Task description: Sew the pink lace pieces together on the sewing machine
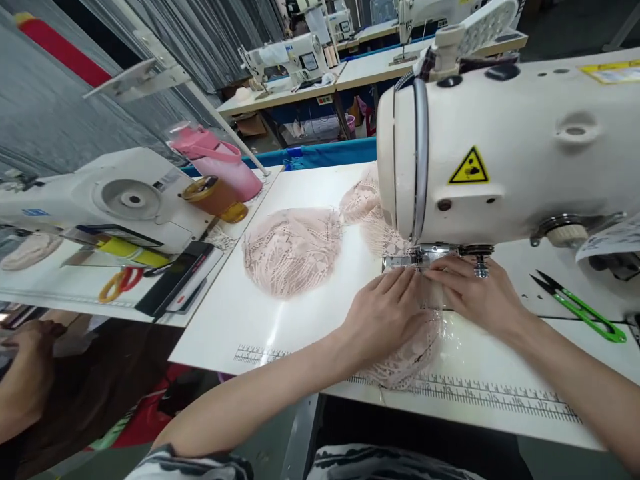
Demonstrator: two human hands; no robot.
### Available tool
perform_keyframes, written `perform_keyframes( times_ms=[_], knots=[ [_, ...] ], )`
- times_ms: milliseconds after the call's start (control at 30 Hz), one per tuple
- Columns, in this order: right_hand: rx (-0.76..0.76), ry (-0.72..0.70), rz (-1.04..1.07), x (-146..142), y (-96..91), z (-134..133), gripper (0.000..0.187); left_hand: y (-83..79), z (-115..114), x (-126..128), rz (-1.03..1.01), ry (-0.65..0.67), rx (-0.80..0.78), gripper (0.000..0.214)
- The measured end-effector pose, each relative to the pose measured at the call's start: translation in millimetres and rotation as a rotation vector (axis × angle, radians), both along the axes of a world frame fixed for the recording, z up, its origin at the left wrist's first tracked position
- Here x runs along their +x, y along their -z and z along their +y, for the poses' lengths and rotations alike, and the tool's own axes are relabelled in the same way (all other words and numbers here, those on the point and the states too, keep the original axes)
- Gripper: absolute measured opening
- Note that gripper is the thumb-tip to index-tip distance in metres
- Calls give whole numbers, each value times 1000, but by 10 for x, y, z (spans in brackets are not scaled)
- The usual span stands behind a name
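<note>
In the head view, a pink bottle [230, 170] with a looped lid stands at the back left; what it holds cannot be made out. Just beside it is an amber container [213, 195], its contents also unclear. A small pink basket [351, 124] sits under the far tables, too distant to see into.

The lace piece [407, 363] is at the sewing machine [505, 153], running from near the table's front edge up beneath the hands. It is pale pink, sheer and patterned, with a rounded lower edge (part of it overlaps the printed ruler [490, 393]). A similar rounded lace cup [293, 253] lies to the left.

The left hand [383, 313] lies on the lace, fingers side by side and pressed down; its thumb is hidden, so any pinch cannot be told. The right hand [477, 290] is beside the presser foot [417, 257], fingers close together and bent; whether they pinch the fabric is unclear.
</note>
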State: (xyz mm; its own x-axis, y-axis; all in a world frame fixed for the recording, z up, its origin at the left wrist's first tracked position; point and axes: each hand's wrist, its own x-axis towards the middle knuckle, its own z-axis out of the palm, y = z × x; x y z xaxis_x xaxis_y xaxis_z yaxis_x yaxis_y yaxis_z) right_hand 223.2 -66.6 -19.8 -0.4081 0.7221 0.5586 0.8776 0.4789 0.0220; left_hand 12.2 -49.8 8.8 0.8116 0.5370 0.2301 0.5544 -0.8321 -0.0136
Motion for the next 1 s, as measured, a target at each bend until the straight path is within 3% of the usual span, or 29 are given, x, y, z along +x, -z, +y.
perform_keyframes(
  times_ms=[233, 567, 1000],
  knots=[
    [-53, 118, -36, -7, 94, -37, 41, 149, 189, 36, -28, 116, -23, 56],
    [-266, 111, -76, 106, 218, 1, 43, 185, 315, -36, -70, 96, -83, 57],
    [-136, 121, -163, 29, 190, -7, 42, 164, 336, -24, -74, 80, -62, 56]
  ],
)
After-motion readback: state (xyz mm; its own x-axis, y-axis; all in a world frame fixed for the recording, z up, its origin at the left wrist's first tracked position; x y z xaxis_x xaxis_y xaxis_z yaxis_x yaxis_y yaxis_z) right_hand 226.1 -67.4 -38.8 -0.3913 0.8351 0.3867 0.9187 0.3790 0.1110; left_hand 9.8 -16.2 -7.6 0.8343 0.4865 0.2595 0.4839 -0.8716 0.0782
